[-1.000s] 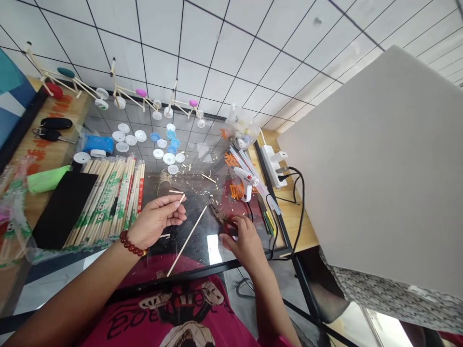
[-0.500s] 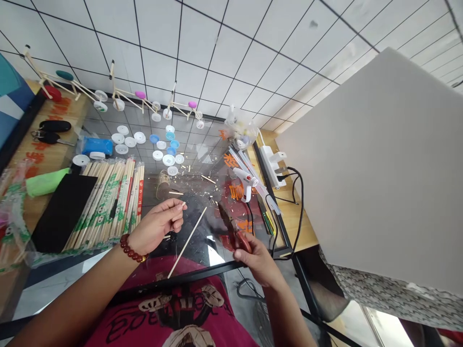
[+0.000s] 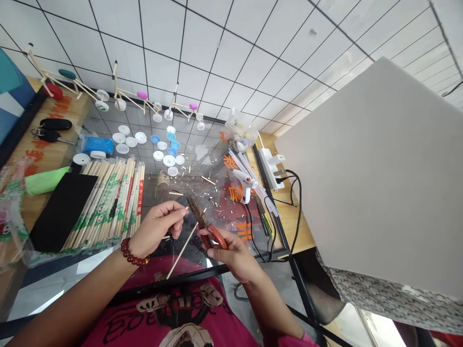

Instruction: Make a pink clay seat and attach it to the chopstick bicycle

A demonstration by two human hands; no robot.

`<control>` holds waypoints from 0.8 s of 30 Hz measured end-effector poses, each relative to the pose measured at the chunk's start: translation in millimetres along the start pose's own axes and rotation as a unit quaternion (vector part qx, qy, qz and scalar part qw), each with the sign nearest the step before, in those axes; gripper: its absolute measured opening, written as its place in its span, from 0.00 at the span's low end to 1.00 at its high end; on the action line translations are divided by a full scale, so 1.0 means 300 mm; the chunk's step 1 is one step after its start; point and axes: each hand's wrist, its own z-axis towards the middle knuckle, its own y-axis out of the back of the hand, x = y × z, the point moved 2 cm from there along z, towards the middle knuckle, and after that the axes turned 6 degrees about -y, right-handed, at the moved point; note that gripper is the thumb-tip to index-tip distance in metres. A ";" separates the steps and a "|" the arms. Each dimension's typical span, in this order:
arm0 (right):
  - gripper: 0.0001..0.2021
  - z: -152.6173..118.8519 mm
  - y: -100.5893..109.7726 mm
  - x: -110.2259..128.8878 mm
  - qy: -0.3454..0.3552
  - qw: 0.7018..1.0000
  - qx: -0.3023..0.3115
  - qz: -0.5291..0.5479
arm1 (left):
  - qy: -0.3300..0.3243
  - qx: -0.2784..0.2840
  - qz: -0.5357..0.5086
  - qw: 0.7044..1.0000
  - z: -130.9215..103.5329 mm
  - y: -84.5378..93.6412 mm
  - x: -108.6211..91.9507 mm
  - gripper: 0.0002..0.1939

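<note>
My left hand (image 3: 162,224) pinches a small pale piece of wood (image 3: 187,208) between thumb and fingertips. Red-handled pliers (image 3: 216,236) are gripped in my right hand (image 3: 231,253), their dark jaws beside the left fingertips, close to the small piece. Whether the jaws touch it I cannot tell. Below the pliers, a long thin stick (image 3: 183,253) lies slanted on the glass tabletop, its upper end partly behind them. Short offcuts and crumbs (image 3: 195,180) are scattered beyond both hands.
Wrapped chopsticks (image 3: 104,207) and a black sheet (image 3: 61,212) lie left. Bottle caps (image 3: 169,160) and small stick models (image 3: 135,96) stand farther back. On the right are a white glue gun (image 3: 246,183), its cable, glue sticks and a power strip (image 3: 271,168).
My right hand has moved left with the pliers, bringing their jaws beside my left fingertips. My left hand has barely moved and still pinches the small piece.
</note>
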 end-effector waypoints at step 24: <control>0.17 0.130 0.038 0.156 0.098 0.978 0.016 -0.186 | 0.003 0.018 0.065 0.998 0.163 0.012 -0.126 0.15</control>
